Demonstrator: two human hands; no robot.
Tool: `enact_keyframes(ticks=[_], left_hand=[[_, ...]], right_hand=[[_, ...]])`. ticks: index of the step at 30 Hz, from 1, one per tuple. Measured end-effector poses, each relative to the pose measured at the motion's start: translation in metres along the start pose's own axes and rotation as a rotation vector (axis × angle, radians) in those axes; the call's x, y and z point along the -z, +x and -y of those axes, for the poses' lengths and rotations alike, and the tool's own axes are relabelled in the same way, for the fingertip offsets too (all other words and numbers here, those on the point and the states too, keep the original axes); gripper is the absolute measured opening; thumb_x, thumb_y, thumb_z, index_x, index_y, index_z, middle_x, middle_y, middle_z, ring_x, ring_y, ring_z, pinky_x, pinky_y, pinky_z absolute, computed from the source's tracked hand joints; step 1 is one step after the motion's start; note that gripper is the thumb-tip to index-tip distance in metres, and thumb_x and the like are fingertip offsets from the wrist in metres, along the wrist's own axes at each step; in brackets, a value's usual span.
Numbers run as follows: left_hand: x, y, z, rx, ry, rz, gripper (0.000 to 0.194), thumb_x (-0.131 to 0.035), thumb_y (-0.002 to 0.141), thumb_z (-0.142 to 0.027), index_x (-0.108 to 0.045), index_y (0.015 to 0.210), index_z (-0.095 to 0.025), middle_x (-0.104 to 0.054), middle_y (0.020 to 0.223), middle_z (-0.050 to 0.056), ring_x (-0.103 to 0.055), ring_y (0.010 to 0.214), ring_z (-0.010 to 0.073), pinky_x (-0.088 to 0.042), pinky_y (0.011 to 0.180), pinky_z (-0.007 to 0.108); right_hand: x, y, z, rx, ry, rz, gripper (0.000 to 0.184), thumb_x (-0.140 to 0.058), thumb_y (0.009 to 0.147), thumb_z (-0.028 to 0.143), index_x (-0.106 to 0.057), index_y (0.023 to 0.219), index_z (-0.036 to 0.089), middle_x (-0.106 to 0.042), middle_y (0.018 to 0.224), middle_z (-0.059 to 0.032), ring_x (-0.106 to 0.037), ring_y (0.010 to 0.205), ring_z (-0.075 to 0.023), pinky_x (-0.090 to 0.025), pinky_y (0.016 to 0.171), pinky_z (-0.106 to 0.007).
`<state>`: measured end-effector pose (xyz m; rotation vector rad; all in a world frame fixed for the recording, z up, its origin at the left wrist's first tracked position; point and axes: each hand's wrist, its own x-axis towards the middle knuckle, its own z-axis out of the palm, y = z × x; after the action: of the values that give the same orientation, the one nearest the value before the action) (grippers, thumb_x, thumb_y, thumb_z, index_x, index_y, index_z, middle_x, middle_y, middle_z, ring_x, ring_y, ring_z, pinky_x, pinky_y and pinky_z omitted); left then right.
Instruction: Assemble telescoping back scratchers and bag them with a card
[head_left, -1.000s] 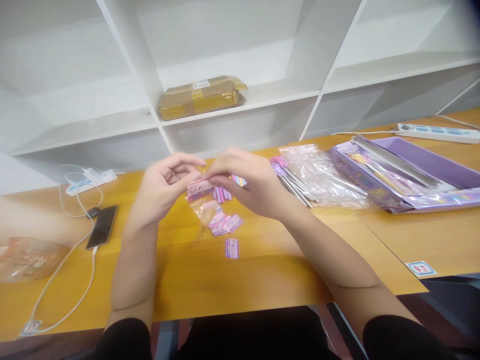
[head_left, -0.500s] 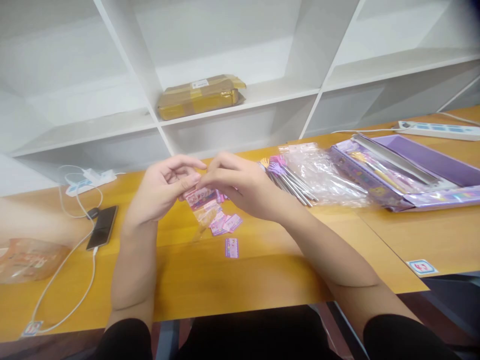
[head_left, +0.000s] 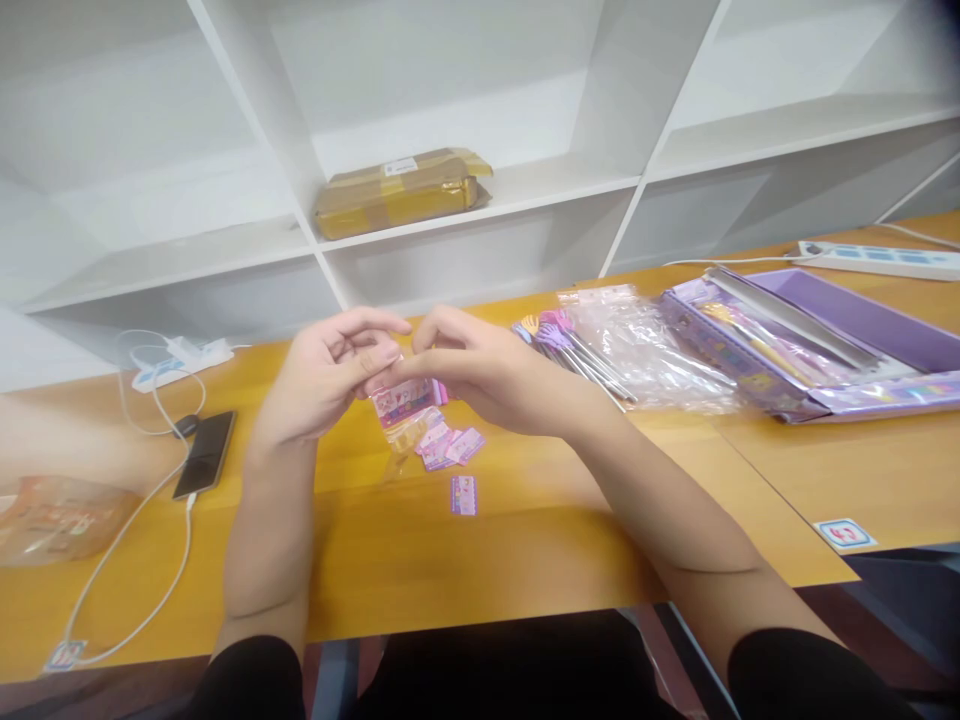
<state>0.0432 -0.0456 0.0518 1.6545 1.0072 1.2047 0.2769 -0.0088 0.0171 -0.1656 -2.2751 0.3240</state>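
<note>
My left hand (head_left: 328, 375) and my right hand (head_left: 480, 370) meet fingertip to fingertip above the table. Thumb and fingers of the left are pinched together; the right reaches in with its thumb and bent fingers. What they grip between them is hidden. Just under the fingertips shows a pink printed packet (head_left: 405, 403) with a clear plastic part; I cannot tell whether it is held or lies on the table. Small pink and purple cards (head_left: 450, 447) overlap below it, and a single card (head_left: 463, 495) lies nearer to me.
To the right lie metal sticks with coloured hand-shaped ends (head_left: 577, 350), clear plastic bags (head_left: 645, 350) and an open purple box (head_left: 847, 400). A phone (head_left: 204, 455) on a white cable and a power strip (head_left: 184, 362) are at left. A taped parcel (head_left: 401, 195) sits on the shelf.
My right thumb and index finger have shifted slightly down and left against the left fingertips. More of the pink packet shows beneath. Everything else stays in place.
</note>
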Motion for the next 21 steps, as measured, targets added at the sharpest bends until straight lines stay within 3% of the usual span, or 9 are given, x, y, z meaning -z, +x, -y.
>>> enact_keyframes(ticks=[4, 10, 16, 21], left_hand=[[0.0007, 0.0004, 0.0011, 0.000, -0.033, 0.013, 0.031, -0.095, 0.083, -0.043, -0.084, 0.104, -0.023, -0.066, 0.069, -0.001, -0.056, 0.055, 0.0105, -0.047, 0.052, 0.024], [0.0010, -0.0001, 0.0010, -0.005, -0.094, 0.024, 0.029, -0.094, 0.084, -0.036, -0.086, 0.107, -0.020, -0.062, 0.066, -0.002, -0.050, 0.051, 0.0063, -0.046, 0.049, 0.019], [0.0003, 0.0000, 0.0001, -0.012, -0.142, 0.023, 0.029, -0.093, 0.086, -0.033, -0.086, 0.111, -0.020, -0.057, 0.063, -0.003, -0.046, 0.049, 0.0056, -0.046, 0.049, 0.018], [0.0000, 0.0016, 0.0011, 0.003, -0.191, 0.018, 0.031, -0.092, 0.086, -0.031, -0.086, 0.113, -0.019, -0.058, 0.063, -0.003, -0.050, 0.050, 0.0071, -0.048, 0.049, 0.019]], right_hand=[[-0.0008, -0.0014, 0.0013, -0.017, -0.020, 0.040, 0.053, -0.046, 0.105, 0.001, -0.069, 0.141, 0.032, -0.053, 0.115, -0.0037, -0.054, 0.092, -0.0134, -0.055, 0.087, -0.029], [0.0009, 0.0004, 0.0028, 0.003, 0.054, 0.061, 0.035, -0.052, 0.113, 0.019, -0.069, 0.141, 0.031, -0.047, 0.114, -0.0051, -0.053, 0.092, -0.0150, -0.057, 0.090, -0.036], [0.0038, 0.0017, 0.0026, 0.000, 0.138, 0.068, 0.035, -0.056, 0.113, 0.024, -0.066, 0.145, 0.032, -0.046, 0.119, -0.0062, -0.058, 0.102, -0.0168, -0.060, 0.100, -0.043], [0.0052, -0.0001, 0.0055, -0.052, 0.236, 0.124, 0.042, -0.061, 0.110, 0.023, -0.061, 0.150, 0.035, -0.044, 0.136, -0.0082, -0.067, 0.107, -0.0152, -0.063, 0.108, -0.046]])
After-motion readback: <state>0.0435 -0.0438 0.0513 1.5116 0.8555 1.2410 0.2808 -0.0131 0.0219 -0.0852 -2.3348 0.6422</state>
